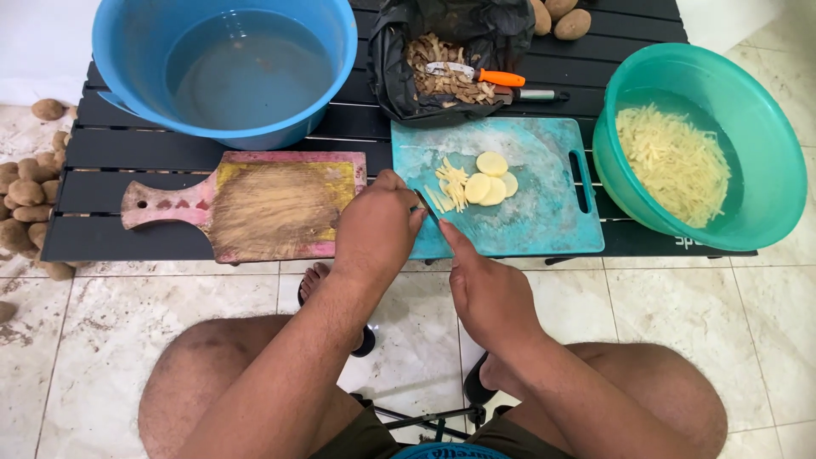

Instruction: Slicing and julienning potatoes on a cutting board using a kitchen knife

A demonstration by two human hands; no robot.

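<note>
blue basin point(127, 51) | wooden board point(272, 208) | peeler point(476, 75) | green bowl point(765, 127)

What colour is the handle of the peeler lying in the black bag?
Orange, on the peeler in the black bag; head view.

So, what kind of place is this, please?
Probably a home floor area used for food prep: tiled floor, a low black slatted table, potatoes heaped on the floor, and a green bowl of cut strips.

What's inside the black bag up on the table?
The black bag holds brown potato peelings, with an orange-handled peeler lying on top. Whatever sits deeper under the peelings is covered.
</note>
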